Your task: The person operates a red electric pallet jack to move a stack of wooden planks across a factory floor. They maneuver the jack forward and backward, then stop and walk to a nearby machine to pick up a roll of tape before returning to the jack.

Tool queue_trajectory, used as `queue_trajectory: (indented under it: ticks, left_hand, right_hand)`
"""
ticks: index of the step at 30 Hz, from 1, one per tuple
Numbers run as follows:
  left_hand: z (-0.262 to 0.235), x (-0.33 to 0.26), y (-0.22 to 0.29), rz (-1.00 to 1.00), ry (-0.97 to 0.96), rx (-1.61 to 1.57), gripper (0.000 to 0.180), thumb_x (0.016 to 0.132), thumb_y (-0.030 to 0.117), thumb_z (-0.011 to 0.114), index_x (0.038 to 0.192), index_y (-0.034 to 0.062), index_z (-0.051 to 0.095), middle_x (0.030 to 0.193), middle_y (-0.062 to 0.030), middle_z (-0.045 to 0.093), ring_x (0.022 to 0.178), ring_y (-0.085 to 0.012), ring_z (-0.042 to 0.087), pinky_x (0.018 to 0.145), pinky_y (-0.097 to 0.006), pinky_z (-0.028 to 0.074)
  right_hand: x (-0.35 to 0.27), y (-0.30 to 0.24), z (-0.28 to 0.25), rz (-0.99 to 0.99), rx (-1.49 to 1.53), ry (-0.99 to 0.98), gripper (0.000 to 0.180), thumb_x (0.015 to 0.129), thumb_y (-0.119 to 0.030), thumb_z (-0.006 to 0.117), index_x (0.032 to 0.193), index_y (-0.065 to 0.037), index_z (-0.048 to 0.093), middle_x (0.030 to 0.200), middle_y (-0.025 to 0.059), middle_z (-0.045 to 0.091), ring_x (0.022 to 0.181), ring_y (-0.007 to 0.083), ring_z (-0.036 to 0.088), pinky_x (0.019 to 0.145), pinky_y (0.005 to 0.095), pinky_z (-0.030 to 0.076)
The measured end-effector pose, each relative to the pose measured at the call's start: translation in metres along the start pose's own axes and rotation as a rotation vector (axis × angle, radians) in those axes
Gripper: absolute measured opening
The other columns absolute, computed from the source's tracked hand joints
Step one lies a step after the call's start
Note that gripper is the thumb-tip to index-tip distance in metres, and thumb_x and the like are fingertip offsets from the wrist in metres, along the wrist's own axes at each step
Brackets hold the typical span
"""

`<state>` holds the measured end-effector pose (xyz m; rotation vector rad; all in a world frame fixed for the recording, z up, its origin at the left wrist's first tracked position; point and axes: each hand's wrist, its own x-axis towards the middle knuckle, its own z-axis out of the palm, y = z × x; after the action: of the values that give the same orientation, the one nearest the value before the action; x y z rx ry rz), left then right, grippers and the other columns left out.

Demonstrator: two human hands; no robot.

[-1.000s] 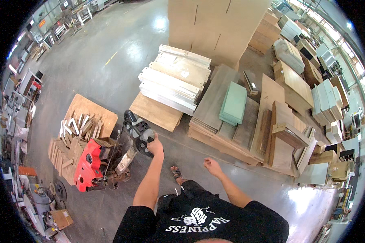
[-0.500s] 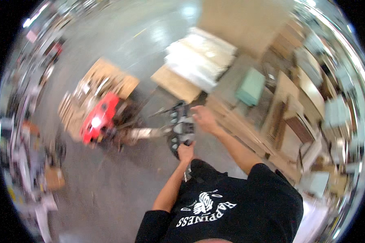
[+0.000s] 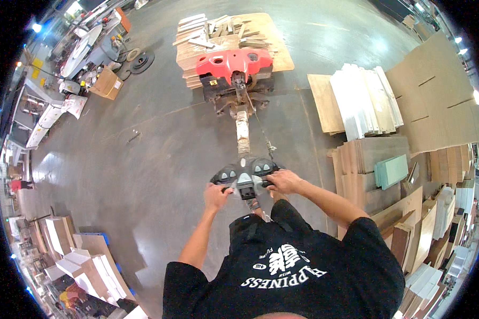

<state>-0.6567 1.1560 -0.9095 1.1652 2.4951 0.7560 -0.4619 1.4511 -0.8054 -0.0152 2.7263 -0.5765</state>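
An electric pallet truck stands ahead of me, its red cover at the far end and a tape-wrapped tiller arm running toward me. At the near end is a black and grey control handle with buttons. My left hand is closed around the handle's left grip. On the right grip, my right hand is closed too, its fingers partly hidden. Beyond the red cover lies a load of boards and wood offcuts on a wooden sheet.
To the right are stacked white boards, a large brown sheet, green panels and several piles of brown boards. A cardboard box and machinery stand at the left. More panels lie at the lower left.
The view has turned, so the truck has shifted from the left to straight ahead. My right hand, earlier with fingers apart beside the handle, is now closed on its right grip. My left hand keeps hold.
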Motion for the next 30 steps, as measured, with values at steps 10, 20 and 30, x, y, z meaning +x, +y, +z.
queue_trajectory:
  ticks: [10,20,30]
  left_hand:
    - [-0.050,0.001,-0.084,-0.015,0.415,0.039,0.073,0.081,0.080,0.058,0.080,0.0097,0.077,0.097,-0.0032,0.066,0.112,-0.0278,0.055,0.109,-0.052,0.030]
    - [-0.074,0.016,-0.132,0.097,0.320,0.084,0.068,0.085,0.075,0.058,0.080,0.0095,0.077,0.099,-0.0037,0.066,0.112,-0.0277,0.056,0.109,-0.050,0.030]
    - [-0.080,0.015,-0.126,0.089,0.227,0.145,0.060,0.088,0.065,0.060,0.083,0.0080,0.078,0.098,-0.0052,0.066,0.112,-0.0279,0.056,0.112,-0.050,0.030]
  right_hand:
    - [0.074,-0.082,0.047,-0.003,0.201,0.182,0.051,0.104,-0.051,0.052,0.103,-0.001,0.055,0.094,0.0243,0.070,0.092,0.0450,0.067,0.079,0.0561,0.052]
    - [0.100,-0.116,0.054,0.107,0.260,0.199,0.048,0.102,-0.049,0.056,0.106,-0.001,0.057,0.096,0.0235,0.071,0.095,0.0449,0.068,0.082,0.0560,0.051]
    - [0.101,-0.113,0.060,0.113,0.297,0.230,0.053,0.100,-0.054,0.057,0.108,-0.002,0.060,0.095,0.0226,0.072,0.092,0.0467,0.069,0.081,0.0581,0.052]
